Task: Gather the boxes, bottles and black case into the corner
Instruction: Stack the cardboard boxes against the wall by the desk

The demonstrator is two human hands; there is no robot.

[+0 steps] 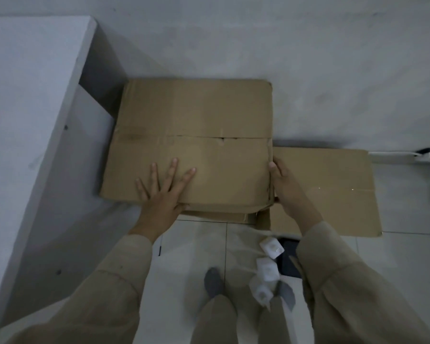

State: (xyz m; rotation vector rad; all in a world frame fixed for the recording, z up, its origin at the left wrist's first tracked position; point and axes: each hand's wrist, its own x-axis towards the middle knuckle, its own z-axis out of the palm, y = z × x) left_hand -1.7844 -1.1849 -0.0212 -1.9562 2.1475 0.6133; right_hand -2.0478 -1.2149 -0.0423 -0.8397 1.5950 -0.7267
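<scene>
Big box (194,135): closed, on floor, far edge at wall (258,40), left side by white cabinet (35,120); seam ran left-right.
Flat box (328,192): touching its right side, long axis left-right.
L hand (162,192): flat, fingers spread on top.
R hand (283,184): curled round right edge.
Bottles (267,269), black case (289,259): on tiles nr feet; open floor behind.

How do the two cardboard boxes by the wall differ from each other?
The big box stands taller, its top nearer the camera; the lower box sits beside it on the right. The big box has both hands on it: the left hand flat on top, the right hand gripping its right edge. The lower box is untouched. Both are plain brown cardboard set against the wall.
</scene>
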